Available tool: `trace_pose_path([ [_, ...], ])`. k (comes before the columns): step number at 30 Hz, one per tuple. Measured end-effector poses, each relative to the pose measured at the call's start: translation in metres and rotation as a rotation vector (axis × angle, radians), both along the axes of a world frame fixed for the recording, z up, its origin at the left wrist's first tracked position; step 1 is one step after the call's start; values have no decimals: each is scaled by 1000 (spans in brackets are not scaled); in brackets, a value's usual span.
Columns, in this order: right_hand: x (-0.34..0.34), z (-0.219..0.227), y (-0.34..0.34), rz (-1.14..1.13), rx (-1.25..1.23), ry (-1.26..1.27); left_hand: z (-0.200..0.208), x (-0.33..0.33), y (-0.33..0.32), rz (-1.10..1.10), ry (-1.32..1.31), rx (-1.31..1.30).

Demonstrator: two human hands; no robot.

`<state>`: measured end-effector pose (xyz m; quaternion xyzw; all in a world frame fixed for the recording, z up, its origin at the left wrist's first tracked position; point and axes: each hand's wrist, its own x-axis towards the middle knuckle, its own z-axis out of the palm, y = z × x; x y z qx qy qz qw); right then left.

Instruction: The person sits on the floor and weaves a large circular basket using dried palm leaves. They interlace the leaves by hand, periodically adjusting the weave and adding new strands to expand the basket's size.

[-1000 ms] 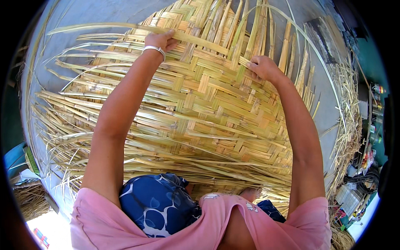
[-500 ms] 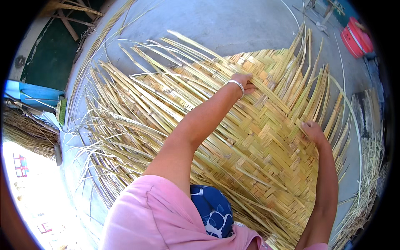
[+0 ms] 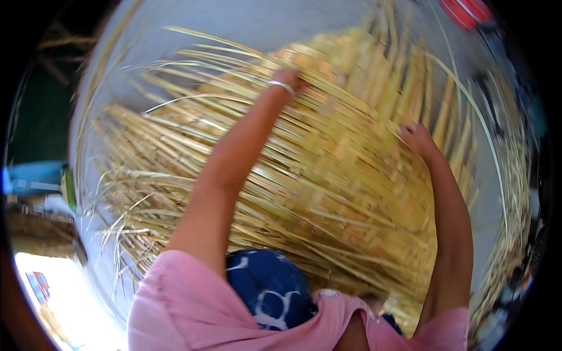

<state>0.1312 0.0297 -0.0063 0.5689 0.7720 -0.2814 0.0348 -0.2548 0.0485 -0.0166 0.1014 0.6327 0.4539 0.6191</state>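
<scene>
A large mat (image 3: 357, 193) of split cane or reed strips, woven in a slanting pattern, is spread over the floor before me. My left hand (image 3: 290, 81), with a pale bangle at its wrist, is closed around long strips (image 3: 342, 92) near the mat's far side. Farther right and nearer to me, my right hand (image 3: 417, 138) pinches a strip at the weave's right side; its fingertips are blurred. Between the hands these strips lie slanting across the weave. Unwoven strip ends (image 3: 158, 158) fan out to the left, and others (image 3: 389, 64) point away at the far right.
A bundle of thin straw-like strips (image 3: 509, 210) lies along the right edge. At the upper right stands a red container (image 3: 466, 11). A long thin strip (image 3: 477, 108) curves over the grey floor (image 3: 246, 20). A blue object (image 3: 36, 177) is at the left, beside a green brush.
The whole view has shifted and blurred, so the mat and both hands sit higher and farther left in the picture. Both hands stay closed at about the same parts of the mat.
</scene>
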Motion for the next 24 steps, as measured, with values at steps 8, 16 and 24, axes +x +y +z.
trace_pose_path([
  [8,-22,24,-11,16,11,15,24,-10,-35,39,215,70],
  [16,-21,29,-12,3,-27,-42,36,27,-55,-561,675,169],
  [24,-18,37,-29,70,302,-79,9,101,-71,-1168,1705,1096],
])
